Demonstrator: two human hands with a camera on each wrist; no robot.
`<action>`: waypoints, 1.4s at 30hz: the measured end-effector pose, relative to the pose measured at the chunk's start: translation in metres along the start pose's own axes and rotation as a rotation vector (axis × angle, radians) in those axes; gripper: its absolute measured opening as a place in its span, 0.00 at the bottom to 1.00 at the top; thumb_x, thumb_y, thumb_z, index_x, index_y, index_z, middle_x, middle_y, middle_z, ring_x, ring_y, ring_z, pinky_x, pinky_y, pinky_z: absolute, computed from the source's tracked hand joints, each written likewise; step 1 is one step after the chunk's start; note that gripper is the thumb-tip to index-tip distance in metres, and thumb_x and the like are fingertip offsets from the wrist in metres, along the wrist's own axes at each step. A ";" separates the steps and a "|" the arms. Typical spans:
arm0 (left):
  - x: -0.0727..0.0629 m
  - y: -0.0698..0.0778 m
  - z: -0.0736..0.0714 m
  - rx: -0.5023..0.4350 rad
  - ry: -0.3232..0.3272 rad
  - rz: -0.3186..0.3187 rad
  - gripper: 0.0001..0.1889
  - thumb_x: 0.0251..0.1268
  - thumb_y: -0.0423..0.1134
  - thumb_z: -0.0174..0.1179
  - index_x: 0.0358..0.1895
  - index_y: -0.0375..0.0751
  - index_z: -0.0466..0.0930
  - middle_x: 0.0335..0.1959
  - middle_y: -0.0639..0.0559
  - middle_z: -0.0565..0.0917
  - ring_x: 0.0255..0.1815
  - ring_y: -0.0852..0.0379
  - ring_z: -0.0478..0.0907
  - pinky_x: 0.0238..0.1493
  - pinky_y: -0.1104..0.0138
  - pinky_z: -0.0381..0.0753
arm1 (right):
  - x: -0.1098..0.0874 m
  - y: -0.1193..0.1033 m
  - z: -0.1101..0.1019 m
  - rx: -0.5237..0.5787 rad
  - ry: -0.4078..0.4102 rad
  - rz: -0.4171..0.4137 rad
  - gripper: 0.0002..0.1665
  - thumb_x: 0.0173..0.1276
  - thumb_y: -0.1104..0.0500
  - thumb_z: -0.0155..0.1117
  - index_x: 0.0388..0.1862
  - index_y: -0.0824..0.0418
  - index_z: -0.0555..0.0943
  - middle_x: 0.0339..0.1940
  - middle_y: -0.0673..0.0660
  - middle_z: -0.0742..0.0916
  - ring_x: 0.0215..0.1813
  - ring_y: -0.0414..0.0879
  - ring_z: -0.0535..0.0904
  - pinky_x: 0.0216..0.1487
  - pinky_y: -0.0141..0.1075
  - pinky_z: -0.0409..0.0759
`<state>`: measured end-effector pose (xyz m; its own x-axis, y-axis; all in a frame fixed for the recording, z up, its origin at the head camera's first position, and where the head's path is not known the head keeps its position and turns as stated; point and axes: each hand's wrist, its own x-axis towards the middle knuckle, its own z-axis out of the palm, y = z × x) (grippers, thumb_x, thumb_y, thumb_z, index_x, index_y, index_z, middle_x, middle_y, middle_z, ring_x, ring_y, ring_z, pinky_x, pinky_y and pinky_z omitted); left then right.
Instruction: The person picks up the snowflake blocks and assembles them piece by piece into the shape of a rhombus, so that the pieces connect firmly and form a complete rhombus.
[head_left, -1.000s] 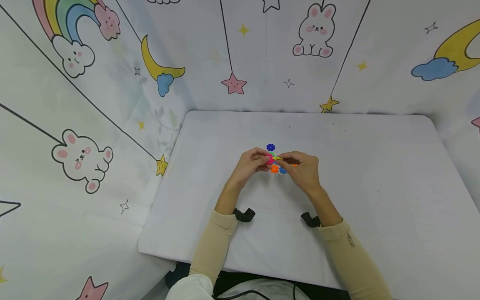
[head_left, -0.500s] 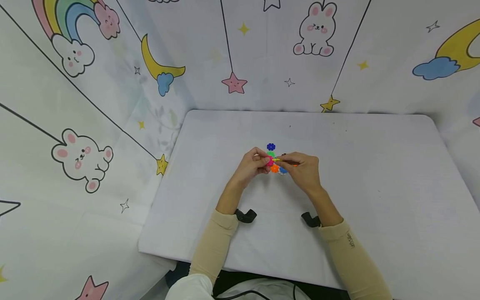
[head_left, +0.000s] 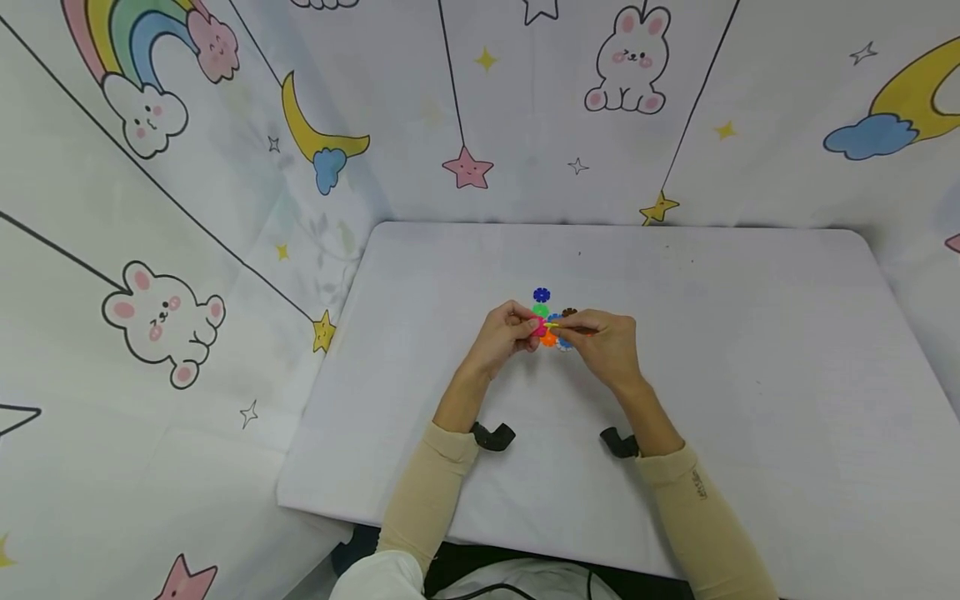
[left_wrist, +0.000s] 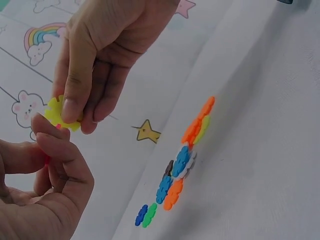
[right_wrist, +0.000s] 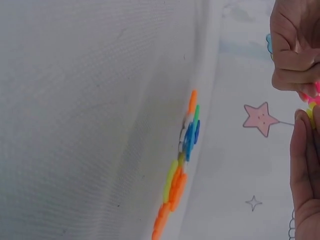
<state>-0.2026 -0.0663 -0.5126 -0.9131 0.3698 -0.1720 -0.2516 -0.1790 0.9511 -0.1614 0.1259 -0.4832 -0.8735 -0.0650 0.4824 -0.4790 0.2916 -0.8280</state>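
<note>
My left hand (head_left: 498,340) pinches a pink notched plastic disc (head_left: 539,323), mostly covered by the fingers in the left wrist view. Thumb and fingers of my right hand (head_left: 611,346) pinch a yellow notched disc (left_wrist: 53,113). The two discs meet at their edges; whether their slots interlock I cannot tell. Both hands are held above the table, over loose discs. Among these are a dark blue disc (head_left: 542,295), a green disc (left_wrist: 150,215), an orange disc (left_wrist: 173,194), a blue disc (left_wrist: 181,161) and a brown disc (head_left: 570,312).
Further orange discs (right_wrist: 177,189) and a yellow-green disc (right_wrist: 170,181) lie in the same small cluster. The white-covered table (head_left: 750,375) extends on all sides of it. Behind stands a white cloth wall (head_left: 540,108) printed with cartoons.
Both hands have shifted slightly towards the person, still holding the pink and yellow discs together. The yellow disc has turned a little, and more of the brown and blue discs shows behind the fingers.
</note>
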 end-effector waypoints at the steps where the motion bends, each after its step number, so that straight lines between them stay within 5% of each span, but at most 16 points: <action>1: 0.000 0.000 0.000 -0.004 0.002 -0.005 0.03 0.78 0.26 0.54 0.48 0.32 0.72 0.33 0.46 0.82 0.26 0.57 0.79 0.33 0.70 0.83 | 0.000 0.000 0.000 0.001 0.001 -0.002 0.08 0.53 0.78 0.79 0.33 0.73 0.90 0.33 0.67 0.91 0.32 0.62 0.89 0.35 0.22 0.82; 23: -0.004 0.001 0.001 0.018 0.019 -0.029 0.03 0.77 0.26 0.55 0.47 0.30 0.73 0.32 0.45 0.83 0.24 0.57 0.81 0.31 0.70 0.84 | -0.002 0.001 0.004 -0.002 -0.013 -0.021 0.08 0.52 0.80 0.79 0.32 0.75 0.90 0.31 0.68 0.90 0.27 0.57 0.86 0.31 0.21 0.80; 42: 0.001 -0.001 -0.011 0.002 -0.045 -0.012 0.02 0.78 0.27 0.54 0.47 0.35 0.71 0.30 0.47 0.82 0.26 0.57 0.77 0.32 0.69 0.81 | 0.003 0.006 0.008 0.025 -0.055 -0.023 0.10 0.54 0.79 0.78 0.35 0.74 0.90 0.33 0.67 0.91 0.30 0.59 0.88 0.36 0.24 0.84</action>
<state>-0.2068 -0.0755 -0.5166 -0.8946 0.4126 -0.1717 -0.2619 -0.1727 0.9495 -0.1675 0.1196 -0.4891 -0.8655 -0.1234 0.4854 -0.5001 0.2658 -0.8242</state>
